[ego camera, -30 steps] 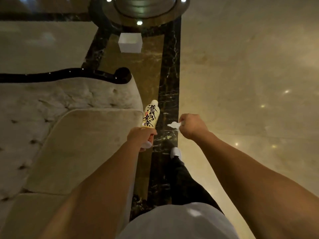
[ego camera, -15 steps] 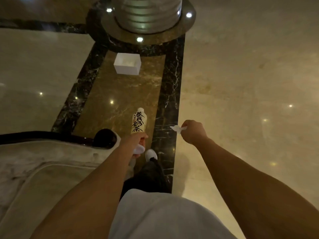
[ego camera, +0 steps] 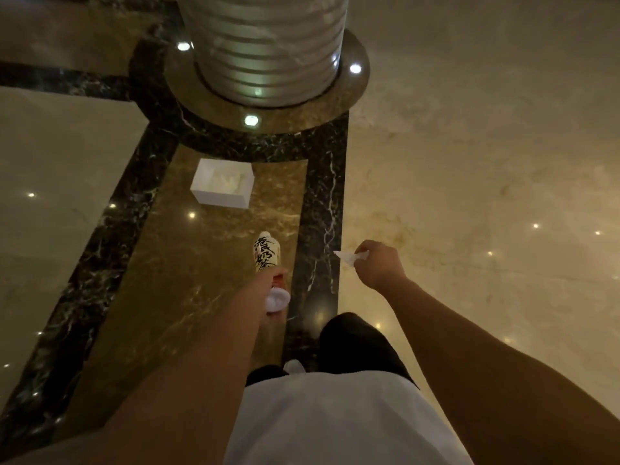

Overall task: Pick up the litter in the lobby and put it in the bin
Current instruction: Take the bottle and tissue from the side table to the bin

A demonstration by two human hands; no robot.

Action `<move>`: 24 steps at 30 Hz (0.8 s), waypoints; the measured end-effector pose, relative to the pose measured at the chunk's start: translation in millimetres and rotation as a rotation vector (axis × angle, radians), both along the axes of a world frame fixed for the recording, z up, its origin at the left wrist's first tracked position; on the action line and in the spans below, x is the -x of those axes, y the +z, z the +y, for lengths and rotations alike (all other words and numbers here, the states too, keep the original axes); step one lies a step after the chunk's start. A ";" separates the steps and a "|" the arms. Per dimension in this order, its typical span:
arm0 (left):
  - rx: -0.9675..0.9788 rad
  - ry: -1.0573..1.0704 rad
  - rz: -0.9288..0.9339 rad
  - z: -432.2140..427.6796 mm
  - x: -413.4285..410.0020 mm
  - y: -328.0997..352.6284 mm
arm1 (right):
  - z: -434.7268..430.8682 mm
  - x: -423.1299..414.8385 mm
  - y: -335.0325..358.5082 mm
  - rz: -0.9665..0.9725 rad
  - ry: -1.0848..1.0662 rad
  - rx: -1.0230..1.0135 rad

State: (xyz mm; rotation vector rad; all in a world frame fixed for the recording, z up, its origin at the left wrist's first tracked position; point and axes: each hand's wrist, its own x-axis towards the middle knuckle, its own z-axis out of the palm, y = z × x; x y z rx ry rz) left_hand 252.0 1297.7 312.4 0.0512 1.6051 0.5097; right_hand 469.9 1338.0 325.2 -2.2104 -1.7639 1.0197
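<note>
left hand (ego camera: 273, 280) is gripping the bottle (ego camera: 267, 251) low on its body, neck pointing ahead; likely light, rigid, smooth, so a full wrap suits | right hand (ego camera: 379, 265) is pinching a paper scrap (ego camera: 345, 256); limp, weightless, needing a tight fingertip hold | white bin (ego camera: 222, 187) is waiting open on the floor ahead, near the column (ego camera: 265, 45)

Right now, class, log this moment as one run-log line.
left hand: holds bottle | right hand: holds paper scrap | white box: on floor ahead, before column
</note>
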 end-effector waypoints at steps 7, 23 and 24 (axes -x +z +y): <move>0.022 0.151 -0.029 197.1 42.3 -22.6 | 220.6 74.1 -42.1 0.082 0.173 0.099; 0.068 0.713 -0.258 525.9 204.2 -105.5 | 597.7 292.7 -126.2 -0.008 0.469 0.421; 0.105 0.761 -0.266 546.2 216.6 -125.2 | 613.9 312.0 -144.9 -0.001 0.435 0.450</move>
